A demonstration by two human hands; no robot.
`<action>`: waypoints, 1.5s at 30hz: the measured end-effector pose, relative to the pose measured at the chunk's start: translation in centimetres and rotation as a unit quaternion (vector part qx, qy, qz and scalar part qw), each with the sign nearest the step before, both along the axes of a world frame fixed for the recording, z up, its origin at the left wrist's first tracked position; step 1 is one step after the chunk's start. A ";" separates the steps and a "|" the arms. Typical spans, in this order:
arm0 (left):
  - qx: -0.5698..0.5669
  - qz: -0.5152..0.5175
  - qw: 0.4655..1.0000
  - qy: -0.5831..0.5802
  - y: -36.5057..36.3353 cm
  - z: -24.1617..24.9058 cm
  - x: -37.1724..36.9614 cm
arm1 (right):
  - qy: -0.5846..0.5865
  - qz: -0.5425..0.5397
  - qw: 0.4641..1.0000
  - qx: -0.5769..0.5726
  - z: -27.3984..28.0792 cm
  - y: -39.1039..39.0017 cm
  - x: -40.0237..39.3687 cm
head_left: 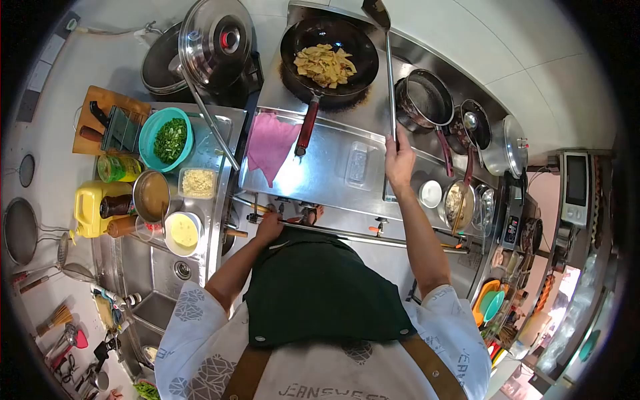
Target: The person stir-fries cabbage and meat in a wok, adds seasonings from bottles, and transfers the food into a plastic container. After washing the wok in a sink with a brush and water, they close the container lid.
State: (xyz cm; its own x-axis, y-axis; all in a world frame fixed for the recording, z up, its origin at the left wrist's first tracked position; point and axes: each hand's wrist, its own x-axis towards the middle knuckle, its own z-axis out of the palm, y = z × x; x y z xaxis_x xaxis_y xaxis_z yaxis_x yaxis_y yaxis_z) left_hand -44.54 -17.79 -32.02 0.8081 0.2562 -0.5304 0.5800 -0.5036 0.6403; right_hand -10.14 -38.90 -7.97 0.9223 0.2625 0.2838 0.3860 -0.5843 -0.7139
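My right hand is closed round the long metal handle of a ladle, whose bowl end reaches up past the right of the wok. The wok rests on the stove, its red-brown handle pointing toward me. Sliced yellowish food lies inside it. Down at the stove's front edge, my left hand has its fingers curled beside the front rail; what they grip is hidden. Between the hands are a pink cloth and a clear shallow tray on the steel top.
On the left counter stand a teal bowl of chopped greens, a tub of minced garlic, a pot of brown liquid and a bowl of yellow liquid. Pans and a white cup sit at right. A lidded pan is upper left.
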 end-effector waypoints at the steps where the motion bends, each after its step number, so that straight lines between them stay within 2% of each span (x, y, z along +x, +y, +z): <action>1: 0.016 -0.016 1.000 -0.008 -0.4 -0.1 0.8 | -0.038 0.000 0.999 0.001 -0.1 0.4 0.1; 2: 0.037 -0.049 0.996 -0.063 -1.2 0.1 1.0 | 0.074 -0.037 0.996 -0.038 0.1 0.6 0.0; 5: 0.098 -0.146 0.978 -0.111 -3.3 -1.4 2.1 | 0.096 -0.025 0.985 -0.139 0.4 0.3 2.2; 8: 0.146 -0.225 0.963 -0.019 -4.1 1.4 4.4 | 0.050 -0.014 0.983 -0.178 4.0 0.3 4.2; 10: 0.152 -0.263 0.953 0.008 -4.2 -0.7 5.5 | 0.002 0.000 0.971 -0.238 7.5 0.1 6.9; 11: 0.155 -0.284 0.946 0.024 -4.2 -1.6 5.5 | 0.063 0.006 0.949 -0.307 12.1 1.1 7.3; 14: 0.200 -0.310 0.928 -0.047 -3.4 -1.8 6.2 | 0.017 0.088 0.905 -0.416 17.2 2.1 12.2; 16: 0.184 -0.292 0.937 -0.049 -3.5 -1.0 6.1 | -0.001 0.149 0.871 -0.469 20.0 3.3 15.2; 18: 0.151 -0.264 0.951 -0.057 -3.0 -1.3 6.5 | 0.071 0.153 0.818 -0.550 22.5 6.0 17.5; 19: 0.128 -0.221 0.966 -0.038 -2.8 1.0 7.1 | 0.113 0.163 0.790 -0.580 23.6 7.4 18.2; 21: 0.085 -0.131 0.988 -0.003 -1.8 5.9 9.2 | 0.120 0.152 0.792 -0.579 23.8 8.5 20.1; 22: 0.054 -0.080 0.995 -0.022 -0.7 6.8 10.0 | 0.126 0.147 0.792 -0.579 23.6 8.9 21.1; 24: -0.054 0.094 0.990 -0.094 1.7 7.5 12.2 | 0.183 0.172 0.819 -0.516 17.0 7.0 27.8; 25: -0.203 0.170 0.963 -0.053 3.9 6.6 14.0 | 0.211 0.186 0.828 -0.485 14.7 6.4 29.8; 26: -0.267 0.203 0.932 -0.140 5.2 8.6 15.6 | 0.240 0.194 0.833 -0.459 15.9 6.2 26.8; 27: -0.368 0.297 0.866 -0.160 5.3 11.1 17.8 | 0.281 0.200 0.841 -0.416 13.9 5.5 26.9; 28: -0.462 0.384 0.779 -0.179 5.0 13.7 20.3 | 0.321 0.206 0.846 -0.372 10.4 4.7 27.5; 29: -0.459 0.343 0.800 -0.177 5.4 16.0 22.4 | 0.193 0.223 0.887 -0.355 6.9 3.4 26.3; 30: -0.455 0.301 0.820 -0.173 5.7 18.1 24.3 | 0.064 0.255 0.903 -0.341 2.9 2.2 26.1; 31: -0.450 0.258 0.838 -0.168 5.8 19.3 25.7 | 0.080 0.240 0.913 -0.319 0.6 1.9 24.7; 34: -0.330 0.185 0.924 -0.047 5.8 18.1 29.5 | 0.158 0.160 0.942 -0.251 -2.3 2.3 18.7; 36: -0.295 0.187 0.936 -0.034 5.4 17.2 30.2 | 0.180 0.169 0.948 -0.200 -3.7 1.8 15.8; 39: -0.244 0.215 0.944 -0.057 3.9 18.0 30.0 | 0.208 0.121 0.951 -0.194 -3.2 2.5 12.7; 41: -0.232 0.227 0.945 -0.047 3.3 17.6 29.1 | 0.187 0.123 0.960 -0.166 -3.3 2.3 10.9; 42: -0.244 0.228 0.939 -0.080 3.0 17.9 28.0 | 0.184 0.122 0.961 -0.164 -3.1 2.3 10.2; 45: -0.209 0.197 0.956 -0.064 2.7 20.0 25.3 | 0.165 0.128 0.969 -0.132 -3.5 1.8 9.0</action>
State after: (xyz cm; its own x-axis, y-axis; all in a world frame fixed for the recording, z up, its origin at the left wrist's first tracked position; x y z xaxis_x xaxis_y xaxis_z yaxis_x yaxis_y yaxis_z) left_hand -19.26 -15.07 -11.99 0.7572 0.3411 -0.5571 0.5758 0.0541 0.8158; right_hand -1.12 -37.10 -11.47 0.8469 0.5173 -0.1233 0.3186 -0.6793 -0.6611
